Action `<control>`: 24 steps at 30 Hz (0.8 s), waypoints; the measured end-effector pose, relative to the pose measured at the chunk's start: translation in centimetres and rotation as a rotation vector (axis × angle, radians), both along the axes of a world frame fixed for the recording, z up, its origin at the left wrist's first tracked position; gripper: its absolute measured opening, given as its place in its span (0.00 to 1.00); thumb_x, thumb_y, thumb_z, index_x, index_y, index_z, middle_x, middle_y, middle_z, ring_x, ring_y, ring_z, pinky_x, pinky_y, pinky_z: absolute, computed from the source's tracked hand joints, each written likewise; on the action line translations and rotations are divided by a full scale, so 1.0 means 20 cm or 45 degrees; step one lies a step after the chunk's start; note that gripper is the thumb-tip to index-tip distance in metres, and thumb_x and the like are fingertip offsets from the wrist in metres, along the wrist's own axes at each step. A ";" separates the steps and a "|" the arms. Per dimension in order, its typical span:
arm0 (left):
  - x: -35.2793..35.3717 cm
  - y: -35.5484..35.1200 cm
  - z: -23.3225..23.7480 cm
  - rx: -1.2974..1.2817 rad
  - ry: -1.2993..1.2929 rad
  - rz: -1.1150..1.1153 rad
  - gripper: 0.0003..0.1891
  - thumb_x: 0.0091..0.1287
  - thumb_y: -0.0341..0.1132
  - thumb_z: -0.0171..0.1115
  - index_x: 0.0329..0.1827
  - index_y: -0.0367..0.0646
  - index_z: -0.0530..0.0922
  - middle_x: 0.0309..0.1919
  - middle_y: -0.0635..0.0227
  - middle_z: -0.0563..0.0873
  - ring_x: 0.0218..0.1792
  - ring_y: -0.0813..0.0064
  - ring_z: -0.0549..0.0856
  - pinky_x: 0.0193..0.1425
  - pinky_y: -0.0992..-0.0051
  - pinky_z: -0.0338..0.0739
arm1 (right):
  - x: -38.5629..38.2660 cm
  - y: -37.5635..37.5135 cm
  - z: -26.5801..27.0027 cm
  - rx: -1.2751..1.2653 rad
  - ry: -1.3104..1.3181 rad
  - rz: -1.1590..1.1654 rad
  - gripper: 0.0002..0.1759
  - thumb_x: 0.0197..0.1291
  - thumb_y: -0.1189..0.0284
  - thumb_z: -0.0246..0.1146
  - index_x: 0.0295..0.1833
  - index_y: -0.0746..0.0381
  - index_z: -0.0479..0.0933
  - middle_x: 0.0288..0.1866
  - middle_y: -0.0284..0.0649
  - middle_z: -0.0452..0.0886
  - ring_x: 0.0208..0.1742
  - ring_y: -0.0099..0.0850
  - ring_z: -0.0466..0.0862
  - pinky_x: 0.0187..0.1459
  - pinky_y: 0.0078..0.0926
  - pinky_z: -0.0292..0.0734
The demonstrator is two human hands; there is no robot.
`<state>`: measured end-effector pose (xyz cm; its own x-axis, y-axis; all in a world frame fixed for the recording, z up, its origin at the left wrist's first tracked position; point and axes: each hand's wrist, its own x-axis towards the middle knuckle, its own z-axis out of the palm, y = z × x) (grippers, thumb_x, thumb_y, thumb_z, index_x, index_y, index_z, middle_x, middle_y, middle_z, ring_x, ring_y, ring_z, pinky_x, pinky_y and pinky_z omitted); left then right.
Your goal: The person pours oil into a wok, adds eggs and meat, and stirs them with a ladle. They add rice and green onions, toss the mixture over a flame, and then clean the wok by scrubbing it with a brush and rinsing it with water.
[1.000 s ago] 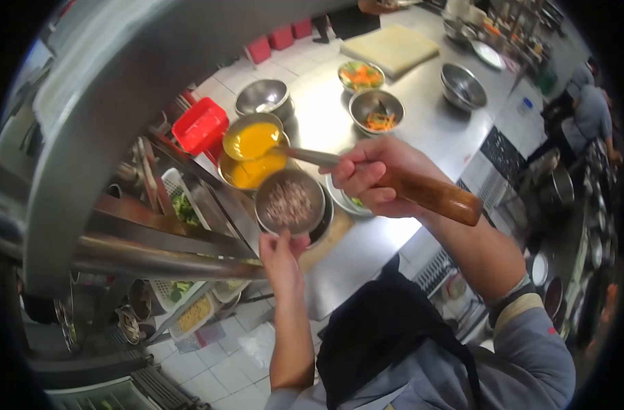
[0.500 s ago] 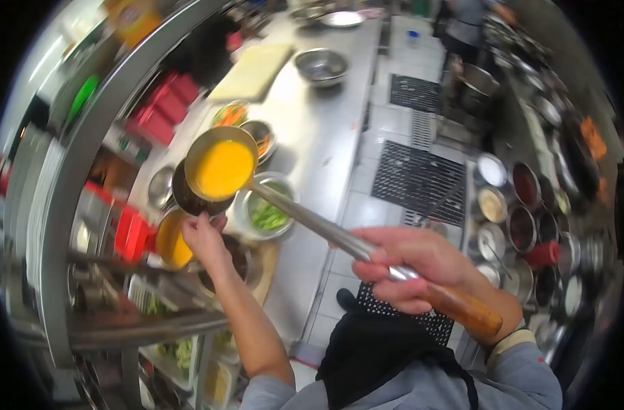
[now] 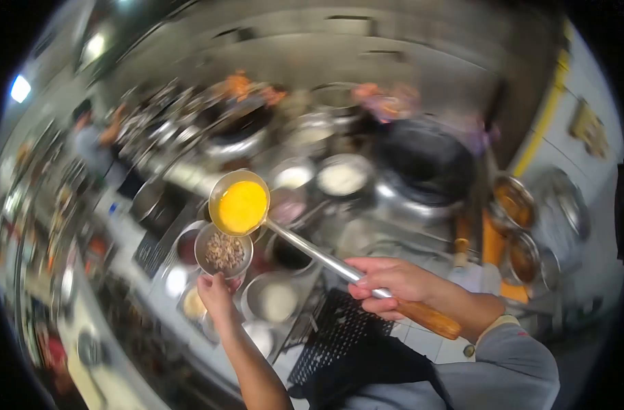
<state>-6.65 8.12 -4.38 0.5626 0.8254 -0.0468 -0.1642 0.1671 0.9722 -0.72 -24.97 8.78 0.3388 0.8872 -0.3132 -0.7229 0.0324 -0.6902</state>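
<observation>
Right hand (image 3: 390, 287) is wrapping its grip round the wooden handle (image 3: 429, 318) of the full, probably spill-prone ladle (image 3: 239, 205), while left hand (image 3: 216, 295) is pinching the light-looking steel bowl (image 3: 223, 251) by its rim.

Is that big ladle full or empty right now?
Full: the ladle bowl is filled nearly to its rim with yellow liquid, held level by the right hand.

- Left hand (image 3: 216, 292): raised, fingertips pinched shut and pointing up, bare forearm stretched forward.
- Right hand (image 3: 388, 287): fingers curled tight, knuckles up, elbow bent, grey sleeve to the wrist.
</observation>
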 end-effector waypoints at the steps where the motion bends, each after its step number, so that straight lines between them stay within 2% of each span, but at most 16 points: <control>1: 0.20 -0.10 -0.03 0.020 -0.021 -0.130 0.07 0.61 0.25 0.53 0.32 0.41 0.63 0.26 0.63 0.75 0.20 0.70 0.81 0.23 0.75 0.82 | 0.07 -0.11 0.03 -0.114 -0.074 -0.155 0.34 0.63 0.76 0.51 0.73 0.63 0.49 0.32 0.32 0.67 0.18 0.16 0.64 0.15 0.16 0.63; 3: 0.61 -0.35 -0.04 -0.060 0.009 -0.328 0.06 0.61 0.25 0.54 0.32 0.41 0.65 0.27 0.62 0.76 0.21 0.69 0.82 0.23 0.74 0.82 | 0.23 -0.33 0.03 -0.245 -0.140 -0.408 0.34 0.62 0.77 0.52 0.73 0.64 0.49 0.32 0.33 0.68 0.19 0.17 0.65 0.15 0.17 0.62; 6: 1.01 -0.67 0.03 -0.112 0.052 -0.580 0.06 0.61 0.26 0.55 0.34 0.39 0.66 0.28 0.61 0.77 0.23 0.67 0.83 0.26 0.73 0.83 | 0.42 -0.57 -0.01 -0.263 -0.173 -0.688 0.35 0.61 0.78 0.53 0.73 0.64 0.50 0.32 0.34 0.69 0.19 0.18 0.65 0.15 0.18 0.61; 7: 1.11 -0.79 0.03 -0.165 0.060 -0.663 0.05 0.61 0.26 0.55 0.35 0.38 0.67 0.29 0.60 0.77 0.24 0.67 0.83 0.28 0.73 0.83 | 0.47 -0.67 -0.03 -0.264 -0.167 -0.700 0.35 0.61 0.78 0.53 0.73 0.64 0.50 0.32 0.34 0.69 0.19 0.18 0.65 0.15 0.18 0.61; 9: 1.28 -0.98 0.09 -0.271 0.075 -0.790 0.05 0.60 0.25 0.55 0.35 0.37 0.67 0.32 0.58 0.78 0.25 0.66 0.83 0.29 0.73 0.84 | 0.60 -0.80 -0.05 -0.436 -0.161 -1.033 0.26 0.60 0.79 0.53 0.65 0.65 0.60 0.31 0.34 0.69 0.19 0.18 0.66 0.14 0.20 0.61; 10: 1.31 -1.07 0.14 -0.315 0.090 -0.831 0.05 0.60 0.25 0.55 0.35 0.37 0.67 0.32 0.58 0.78 0.26 0.66 0.83 0.30 0.73 0.84 | 0.68 -0.89 -0.10 -0.437 -0.152 -1.049 0.26 0.60 0.79 0.53 0.65 0.65 0.60 0.31 0.34 0.69 0.19 0.18 0.66 0.14 0.20 0.61; 11: 1.35 -1.11 0.16 -0.335 0.067 -0.878 0.05 0.60 0.25 0.55 0.34 0.36 0.68 0.32 0.58 0.79 0.27 0.66 0.84 0.31 0.73 0.84 | 0.77 -0.96 -0.17 -0.467 -0.198 -1.052 0.21 0.59 0.79 0.53 0.59 0.65 0.62 0.30 0.34 0.69 0.19 0.19 0.66 0.14 0.20 0.61; 12: 1.37 -1.14 0.17 -0.334 0.075 -0.894 0.05 0.60 0.25 0.55 0.34 0.36 0.68 0.32 0.58 0.79 0.27 0.66 0.84 0.31 0.73 0.84 | 0.86 -1.02 -0.24 -0.497 -0.241 -1.054 0.15 0.59 0.79 0.53 0.53 0.64 0.64 0.30 0.34 0.69 0.18 0.19 0.66 0.14 0.21 0.61; 13: 1.37 -1.15 0.17 -0.343 0.081 -0.928 0.04 0.60 0.25 0.55 0.34 0.36 0.68 0.31 0.58 0.79 0.27 0.67 0.84 0.31 0.74 0.83 | 0.93 -1.07 -0.30 -0.496 -0.234 -1.070 0.15 0.59 0.79 0.53 0.53 0.64 0.64 0.30 0.34 0.69 0.18 0.19 0.66 0.14 0.21 0.61; 15: 1.30 -1.14 0.20 -0.355 0.092 -0.995 0.04 0.61 0.25 0.54 0.35 0.37 0.69 0.31 0.60 0.79 0.26 0.69 0.83 0.30 0.76 0.82 | 1.03 -1.12 -0.41 -0.676 -0.313 -1.095 0.09 0.56 0.78 0.53 0.43 0.62 0.66 0.25 0.34 0.69 0.16 0.23 0.67 0.15 0.26 0.63; 16: 1.26 -1.13 0.20 -0.333 0.100 -1.001 0.04 0.61 0.26 0.55 0.34 0.37 0.69 0.31 0.60 0.80 0.26 0.70 0.83 0.30 0.76 0.82 | 1.07 -1.16 -0.47 -0.677 -0.308 -1.116 0.09 0.56 0.78 0.53 0.43 0.62 0.66 0.25 0.34 0.69 0.16 0.23 0.67 0.15 0.26 0.63; 18: 1.13 -1.08 0.18 -0.281 0.119 -1.022 0.05 0.63 0.28 0.57 0.34 0.38 0.70 0.31 0.60 0.80 0.25 0.72 0.83 0.30 0.76 0.82 | 1.13 -1.19 -0.54 -1.018 -0.649 -0.931 0.11 0.55 0.76 0.53 0.46 0.64 0.68 0.25 0.36 0.71 0.17 0.26 0.69 0.17 0.28 0.66; 19: 1.05 -1.06 0.16 -0.249 0.127 -1.032 0.05 0.64 0.28 0.57 0.33 0.38 0.70 0.30 0.60 0.81 0.24 0.73 0.82 0.30 0.76 0.82 | 1.12 -1.17 -0.51 -1.017 -0.658 -0.936 0.11 0.55 0.76 0.53 0.46 0.64 0.68 0.25 0.36 0.71 0.17 0.26 0.69 0.17 0.28 0.66; 21: 0.92 -1.03 0.12 -0.282 0.285 -0.992 0.05 0.64 0.28 0.58 0.33 0.39 0.71 0.28 0.62 0.81 0.24 0.72 0.83 0.30 0.74 0.82 | 1.09 -1.07 -0.48 -1.246 -0.834 -1.072 0.18 0.55 0.74 0.52 0.52 0.67 0.69 0.23 0.37 0.72 0.18 0.27 0.71 0.19 0.27 0.67; 23: 0.77 -0.97 0.01 -0.466 0.207 -1.043 0.05 0.65 0.26 0.58 0.32 0.41 0.71 0.25 0.62 0.82 0.24 0.69 0.85 0.31 0.72 0.84 | 1.16 -1.11 -0.62 -1.223 -0.933 -0.925 0.25 0.56 0.72 0.53 0.60 0.67 0.67 0.22 0.37 0.72 0.19 0.27 0.72 0.19 0.27 0.68; 24: 0.70 -0.95 0.01 -0.406 0.285 -1.068 0.04 0.64 0.27 0.57 0.32 0.41 0.72 0.26 0.62 0.81 0.24 0.70 0.84 0.31 0.70 0.82 | 1.16 -1.12 -0.60 -1.184 -0.831 -0.837 0.27 0.55 0.77 0.54 0.63 0.64 0.64 0.20 0.31 0.67 0.15 0.21 0.67 0.16 0.23 0.65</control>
